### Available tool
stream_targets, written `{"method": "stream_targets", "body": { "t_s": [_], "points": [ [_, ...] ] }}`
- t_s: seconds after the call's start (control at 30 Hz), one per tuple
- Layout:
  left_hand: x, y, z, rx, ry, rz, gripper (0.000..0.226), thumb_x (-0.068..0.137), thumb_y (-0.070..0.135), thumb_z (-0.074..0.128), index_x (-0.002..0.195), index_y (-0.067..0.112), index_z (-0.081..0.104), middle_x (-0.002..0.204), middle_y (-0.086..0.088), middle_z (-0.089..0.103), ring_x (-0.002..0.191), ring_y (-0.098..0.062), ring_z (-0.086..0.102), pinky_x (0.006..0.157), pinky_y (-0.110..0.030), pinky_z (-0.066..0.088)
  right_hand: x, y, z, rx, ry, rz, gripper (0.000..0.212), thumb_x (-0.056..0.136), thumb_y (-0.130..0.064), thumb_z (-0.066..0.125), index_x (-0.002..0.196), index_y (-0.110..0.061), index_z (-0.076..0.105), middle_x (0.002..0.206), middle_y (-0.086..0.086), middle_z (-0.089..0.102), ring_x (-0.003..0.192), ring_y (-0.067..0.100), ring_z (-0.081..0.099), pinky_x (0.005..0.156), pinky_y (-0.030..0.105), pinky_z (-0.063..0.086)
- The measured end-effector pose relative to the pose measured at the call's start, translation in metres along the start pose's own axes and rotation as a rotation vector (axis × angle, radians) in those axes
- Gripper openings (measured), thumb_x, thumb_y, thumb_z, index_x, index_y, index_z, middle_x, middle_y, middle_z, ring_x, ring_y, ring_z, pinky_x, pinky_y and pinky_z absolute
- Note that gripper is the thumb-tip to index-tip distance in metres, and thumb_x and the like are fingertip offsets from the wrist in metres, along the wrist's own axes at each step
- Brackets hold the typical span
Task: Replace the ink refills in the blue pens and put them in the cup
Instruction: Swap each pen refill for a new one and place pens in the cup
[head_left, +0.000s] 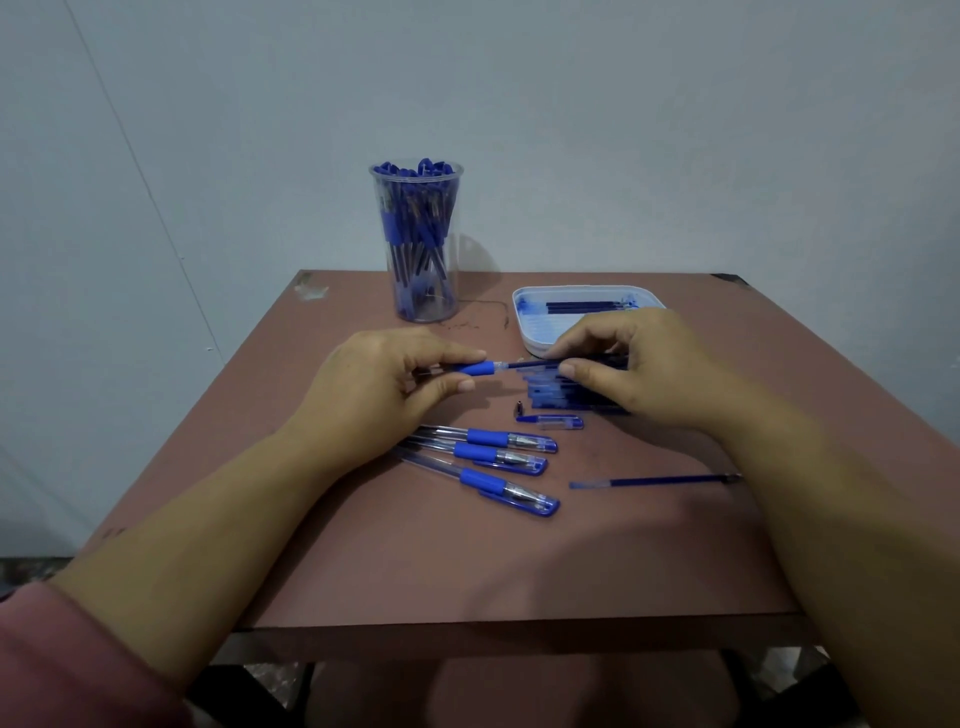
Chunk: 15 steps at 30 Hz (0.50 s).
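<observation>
Brown worktop (519, 561), all positions relative to the clear cup (418, 244). Cup stands upright at the worktop's far edge, packed w/ blue pens, caps up. White tray (530, 332) just right of cup, a few dark refills lying in it; its near edge is hidden by the right hand.

Left hand (374, 395) in front of cup, thumb + fingers pinched on an open pen barrel (475, 368) at its blue grip, barrel lying roughly horizontal above the worktop. Right hand (639, 364) front-right of cup, thumb + forefinger clamped on a dark refill (535, 365) that lines up w/ the barrel's open end; can't tell how far in it sits. Under the right hand, a stack of loose refills (566, 397), partly covered.

Nearer than the hands: three capped pens (498, 457) side by side, angled, caps to the right. One single refill (654, 481) lies alone, well front-right of cup. Loose blue cap (553, 421) between the stack and the capped pens, small dark pen tip (518, 408) just left of it.
</observation>
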<state>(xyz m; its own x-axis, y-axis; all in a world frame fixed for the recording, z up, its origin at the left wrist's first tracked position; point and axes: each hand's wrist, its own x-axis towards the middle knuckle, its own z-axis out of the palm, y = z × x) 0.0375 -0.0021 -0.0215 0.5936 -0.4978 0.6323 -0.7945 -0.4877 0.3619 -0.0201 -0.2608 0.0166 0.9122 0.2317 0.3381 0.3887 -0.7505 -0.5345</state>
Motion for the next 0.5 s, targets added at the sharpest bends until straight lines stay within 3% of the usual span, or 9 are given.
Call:
{"method": "stream_targets", "body": {
  "t_s": [0.23, 0.33, 0.5],
  "points": [
    [0.000, -0.003, 0.001, -0.014, 0.028, -0.022, 0.036, 0.084, 0.056, 0.057, 0.113, 0.039, 0.072, 0.093, 0.018, 0.071, 0.079, -0.005, 0.064, 0.070, -0.031, 0.054, -0.001, 0.015, -0.014, -0.082, 0.029, 0.099, 0.028, 0.090, -0.017, 0.066, 0.079, -0.043, 0.060, 0.080, -0.023, 0.064, 0.081, -0.006, 0.060, 0.069, 0.008, 0.039],
    [-0.001, -0.003, 0.000, -0.014, 0.039, -0.035, 0.031, 0.084, 0.050, 0.064, 0.112, 0.038, 0.072, 0.091, 0.018, 0.071, 0.079, -0.004, 0.063, 0.069, -0.026, 0.051, -0.003, 0.019, -0.021, -0.115, 0.042, 0.151, 0.027, 0.089, -0.016, 0.066, 0.078, -0.040, 0.060, 0.082, -0.016, 0.066, 0.084, 0.004, 0.062, 0.073, 0.018, 0.045],
    [-0.001, -0.001, 0.000, -0.003, 0.024, -0.035, 0.031, 0.084, 0.046, 0.065, 0.112, 0.035, 0.073, 0.092, 0.016, 0.072, 0.078, -0.005, 0.064, 0.069, -0.031, 0.054, -0.006, 0.022, -0.023, -0.179, -0.007, 0.228, 0.020, 0.089, -0.017, 0.066, 0.080, -0.035, 0.063, 0.087, -0.011, 0.067, 0.086, 0.009, 0.063, 0.080, 0.028, 0.051]
  ]
}}
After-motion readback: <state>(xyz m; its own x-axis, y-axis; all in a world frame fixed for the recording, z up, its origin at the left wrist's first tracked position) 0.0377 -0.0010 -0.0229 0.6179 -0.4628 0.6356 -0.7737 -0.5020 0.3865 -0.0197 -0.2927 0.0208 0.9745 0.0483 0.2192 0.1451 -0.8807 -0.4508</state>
